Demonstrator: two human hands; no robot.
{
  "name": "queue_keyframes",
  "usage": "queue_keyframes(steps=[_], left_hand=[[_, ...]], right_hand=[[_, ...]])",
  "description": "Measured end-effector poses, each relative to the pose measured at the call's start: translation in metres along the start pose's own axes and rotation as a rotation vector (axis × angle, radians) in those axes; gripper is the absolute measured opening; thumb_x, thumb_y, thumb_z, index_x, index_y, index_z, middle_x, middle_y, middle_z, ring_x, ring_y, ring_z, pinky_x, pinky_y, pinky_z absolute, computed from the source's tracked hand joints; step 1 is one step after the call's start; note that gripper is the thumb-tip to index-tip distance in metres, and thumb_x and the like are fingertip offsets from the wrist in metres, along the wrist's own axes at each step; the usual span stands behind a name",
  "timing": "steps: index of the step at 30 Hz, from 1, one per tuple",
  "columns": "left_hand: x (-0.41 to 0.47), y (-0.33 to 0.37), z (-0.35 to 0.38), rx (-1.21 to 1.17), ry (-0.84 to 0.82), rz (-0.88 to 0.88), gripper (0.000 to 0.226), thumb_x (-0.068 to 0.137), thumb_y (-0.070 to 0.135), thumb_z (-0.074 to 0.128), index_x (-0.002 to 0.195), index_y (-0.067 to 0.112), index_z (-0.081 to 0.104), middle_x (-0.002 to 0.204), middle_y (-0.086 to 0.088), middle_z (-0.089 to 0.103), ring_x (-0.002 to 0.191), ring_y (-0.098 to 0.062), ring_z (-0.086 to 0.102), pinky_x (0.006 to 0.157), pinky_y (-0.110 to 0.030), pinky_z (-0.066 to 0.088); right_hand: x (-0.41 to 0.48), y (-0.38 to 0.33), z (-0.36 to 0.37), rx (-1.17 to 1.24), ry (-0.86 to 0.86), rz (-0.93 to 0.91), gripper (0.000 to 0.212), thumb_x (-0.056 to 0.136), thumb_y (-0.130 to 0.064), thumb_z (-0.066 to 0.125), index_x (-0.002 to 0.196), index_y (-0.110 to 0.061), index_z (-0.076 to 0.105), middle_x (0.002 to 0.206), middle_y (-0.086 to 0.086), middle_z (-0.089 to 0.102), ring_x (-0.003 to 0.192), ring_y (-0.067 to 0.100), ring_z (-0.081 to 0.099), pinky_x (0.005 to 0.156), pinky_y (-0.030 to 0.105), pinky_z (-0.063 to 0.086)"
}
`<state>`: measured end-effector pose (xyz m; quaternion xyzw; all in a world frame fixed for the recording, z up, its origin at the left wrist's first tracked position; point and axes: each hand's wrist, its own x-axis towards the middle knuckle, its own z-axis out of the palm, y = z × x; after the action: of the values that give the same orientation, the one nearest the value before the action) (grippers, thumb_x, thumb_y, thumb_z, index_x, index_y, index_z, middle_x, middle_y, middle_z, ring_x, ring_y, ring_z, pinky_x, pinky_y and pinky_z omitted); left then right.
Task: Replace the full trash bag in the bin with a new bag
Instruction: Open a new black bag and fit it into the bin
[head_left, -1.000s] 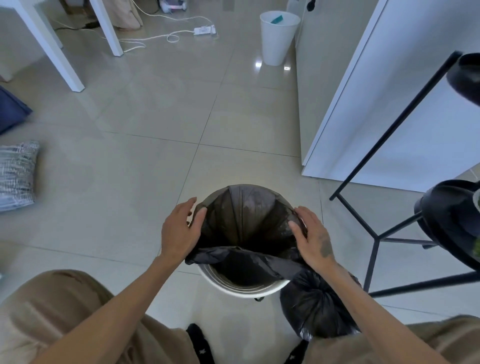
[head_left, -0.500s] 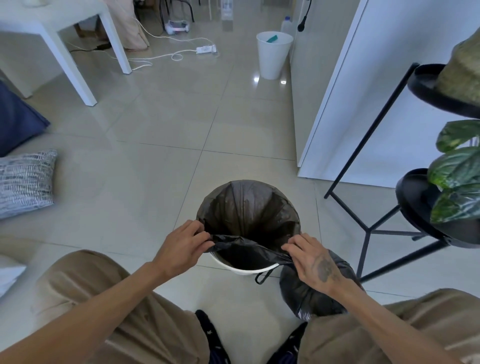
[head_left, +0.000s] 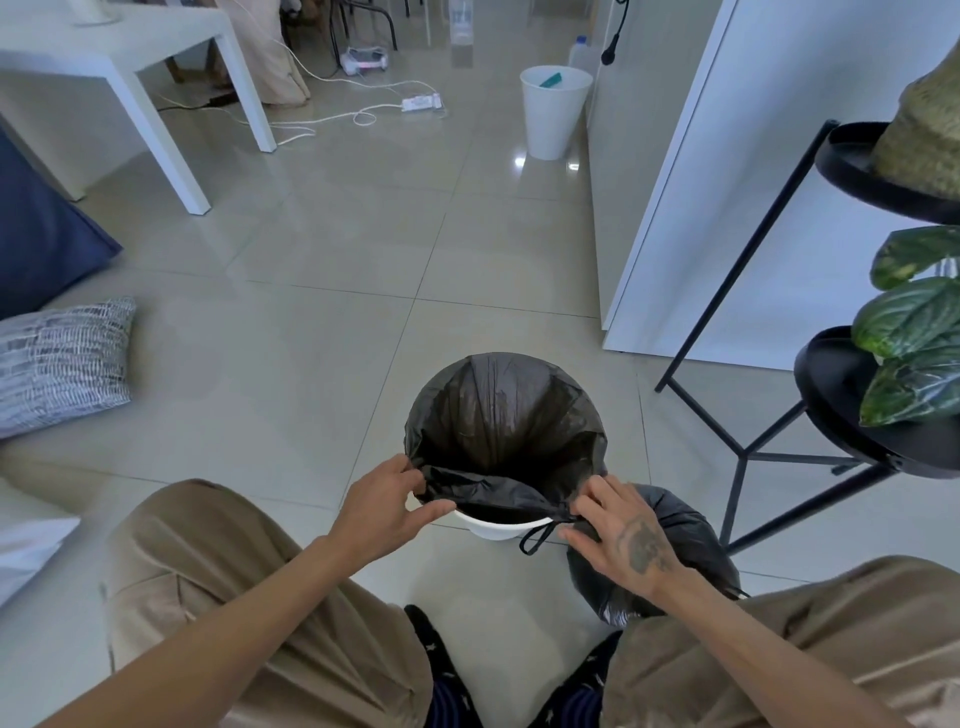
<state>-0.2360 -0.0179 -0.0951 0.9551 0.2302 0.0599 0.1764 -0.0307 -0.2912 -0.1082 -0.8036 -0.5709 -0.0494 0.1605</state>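
I see a glossy beige tiled floor running out from the white table, which stands far left. Just right of that table lies a white power strip with loose cables (light glares off the tiles beyond it). Further right stands a white wall panel, and nearest me from the table, a grey patterned cushion rests.

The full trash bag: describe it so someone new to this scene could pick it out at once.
Start at the white bin on the floor between the person's knees, lined with an open black bag. The full trash bag sits on the floor beside that bin, partly under the right hand. Unlike the open liner, it is a closed, rounded black bundle outside the bin.
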Motion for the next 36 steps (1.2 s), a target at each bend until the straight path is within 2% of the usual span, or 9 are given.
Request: queue_keyframes(steps=[5, 9, 12, 15, 22, 26, 29, 32, 36], left_hand=[[-0.016, 0.011, 0.002, -0.084, -0.116, -0.117, 0.076, 0.084, 0.082, 0.028, 0.098, 0.028, 0.079, 0.098, 0.007, 0.068, 0.086, -0.011, 0.063, 0.075, -0.032, 0.054], [-0.016, 0.021, 0.007, -0.167, -0.286, -0.246, 0.085, 0.079, 0.09, 0.008, 0.065, 0.019, 0.053, 0.072, 0.001, 0.056, 0.069, -0.016, 0.055, 0.066, -0.031, 0.044], [-0.012, 0.02, 0.008, -0.158, -0.481, -0.259, 0.095, 0.076, 0.092, 0.003, 0.1, 0.028, 0.068, 0.087, -0.001, 0.066, 0.084, -0.016, 0.06, 0.076, -0.034, 0.045], [-0.01, 0.014, 0.006, -0.174, -0.69, -0.303, 0.089, 0.079, 0.092, 0.007, 0.153, 0.047, 0.03, 0.139, -0.004, 0.062, 0.127, -0.027, 0.054, 0.106, -0.045, 0.041], [-0.002, 0.0, -0.017, -0.18, -0.803, -0.341, 0.102, 0.079, 0.08, 0.055, 0.16, 0.031, 0.017, 0.136, 0.0, 0.064, 0.123, -0.021, 0.061, 0.108, -0.038, 0.043], [0.007, -0.015, -0.035, -0.386, -0.682, -0.478, 0.057, 0.085, 0.051, 0.074, 0.132, 0.022, 0.062, 0.101, -0.003, 0.076, 0.081, -0.017, 0.075, 0.074, -0.032, 0.059], [0.018, -0.005, -0.046, -0.585, -0.279, -0.572, 0.022, 0.093, 0.029, 0.07, 0.093, 0.008, 0.075, 0.088, -0.014, 0.078, 0.07, -0.022, 0.073, 0.068, -0.036, 0.061], [0.034, 0.017, -0.044, -0.838, 0.104, -0.64, 0.033, 0.092, 0.048, 0.062, 0.09, 0.017, 0.073, 0.094, -0.009, 0.076, 0.083, -0.022, 0.071, 0.082, -0.042, 0.061], [0.054, 0.041, -0.027, -1.105, 0.08, -0.745, 0.066, 0.091, 0.07, 0.035, 0.124, 0.022, 0.065, 0.122, 0.003, 0.069, 0.118, -0.022, 0.062, 0.106, -0.044, 0.047]], right_hand=[[-0.015, -0.006, 0.005, -0.032, -0.07, 0.044, 0.03, 0.082, -0.047, 0.07, 0.1, -0.023, 0.071, 0.094, -0.006, 0.059, 0.089, 0.017, 0.054, 0.077, 0.031, 0.049], [-0.012, -0.015, 0.012, -0.051, -0.236, 0.114, 0.03, 0.081, -0.042, 0.059, 0.104, -0.024, 0.068, 0.098, -0.006, 0.062, 0.091, 0.021, 0.06, 0.077, 0.034, 0.053], [-0.005, -0.023, 0.014, -0.054, -0.422, 0.225, 0.042, 0.084, -0.029, 0.051, 0.123, -0.022, 0.061, 0.12, -0.001, 0.06, 0.109, 0.027, 0.056, 0.092, 0.038, 0.047], [0.002, -0.022, 0.016, 0.07, -0.568, 0.381, 0.056, 0.085, -0.018, 0.047, 0.14, -0.023, 0.051, 0.142, 0.001, 0.052, 0.127, 0.029, 0.047, 0.107, 0.038, 0.041], [0.005, -0.01, 0.007, 0.381, -0.498, 0.607, 0.058, 0.082, 0.004, 0.045, 0.132, -0.017, 0.065, 0.135, 0.007, 0.063, 0.127, 0.027, 0.055, 0.11, 0.031, 0.041], [0.008, -0.009, -0.002, 0.52, -0.223, 0.942, 0.036, 0.09, 0.004, 0.05, 0.092, -0.022, 0.076, 0.108, 0.003, 0.072, 0.105, 0.022, 0.065, 0.087, 0.024, 0.047], [0.019, -0.016, -0.017, 0.71, -0.005, 1.089, 0.03, 0.096, -0.001, 0.047, 0.111, -0.018, 0.066, 0.112, 0.004, 0.065, 0.103, 0.021, 0.061, 0.079, 0.025, 0.043], [0.036, -0.022, -0.021, 0.946, 0.1, 1.126, 0.041, 0.104, -0.029, 0.046, 0.144, -0.022, 0.044, 0.135, -0.001, 0.053, 0.121, 0.019, 0.052, 0.092, 0.031, 0.041], [0.059, -0.029, -0.015, 1.157, 0.157, 1.09, 0.057, 0.106, -0.047, 0.031, 0.158, -0.027, 0.02, 0.163, -0.002, 0.028, 0.148, 0.02, 0.028, 0.115, 0.037, 0.025]])
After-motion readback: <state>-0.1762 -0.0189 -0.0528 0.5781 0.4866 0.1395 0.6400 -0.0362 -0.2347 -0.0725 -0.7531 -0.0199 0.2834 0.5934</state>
